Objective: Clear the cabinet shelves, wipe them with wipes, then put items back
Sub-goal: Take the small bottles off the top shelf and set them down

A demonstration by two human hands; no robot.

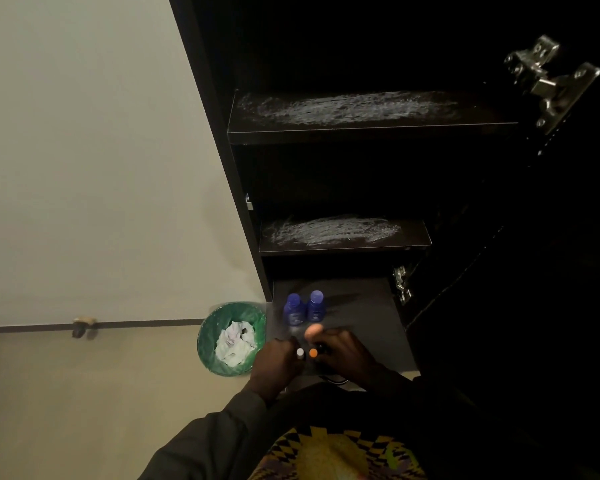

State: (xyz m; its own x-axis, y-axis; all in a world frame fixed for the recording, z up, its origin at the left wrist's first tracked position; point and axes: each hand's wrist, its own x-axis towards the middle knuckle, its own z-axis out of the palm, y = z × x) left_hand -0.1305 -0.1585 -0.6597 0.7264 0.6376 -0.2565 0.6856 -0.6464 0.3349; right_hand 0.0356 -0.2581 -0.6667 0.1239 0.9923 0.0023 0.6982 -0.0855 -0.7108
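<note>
Two shelves (361,128) above the blue bottles (303,310) look wiped w/ streaks but bare, so restocking's prob. just begun: left hand (274,362) grips a white-capped vial (300,352), right hand (343,355) an orange-capped one (313,353), just in front of the bottles.

domestic interior, probably a bathroom or utility corner of a home. a tall dark cabinet (343,168) stands open against a plain pale wall (84,150), its door carried on metal hinges (548,77). two shelves (361,112) bear whitish streaks. two blue bottles (303,308) stand on the bottom board. beside the cabinet, on the beige floor (84,393), a small green-lined bin (210,332) holds crumpled white wipes (234,344). a doorstop (82,327) sits at the skirting.
</note>
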